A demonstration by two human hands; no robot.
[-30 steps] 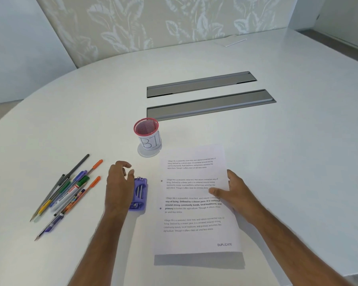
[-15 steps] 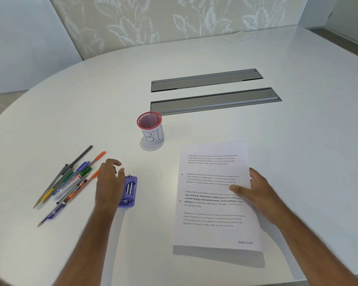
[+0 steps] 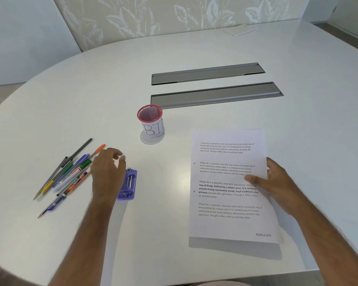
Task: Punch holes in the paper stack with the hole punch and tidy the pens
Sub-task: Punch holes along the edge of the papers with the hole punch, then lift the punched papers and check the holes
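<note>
While the white tabletop [image 3: 194, 48] lies bare between the purple hole punch [image 3: 128, 185] and the paper stack [image 3: 225, 223], the stack's near short edge lifts off the surface, its long axis running away from the person, with two holes near its left edge. The right hand [image 3: 277, 182] pinches the stack's right edge, thumb on top. The left hand [image 3: 108, 174], fingers loosely curled, rests against the punch's left side, seemingly not gripping, beside the fanned pens [image 3: 66, 176] slanting toward the red mesh cup [image 3: 150, 120].

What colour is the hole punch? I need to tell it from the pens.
Purple, with metal parts; the hole punch shows in the head view, beside the left hand.
</note>
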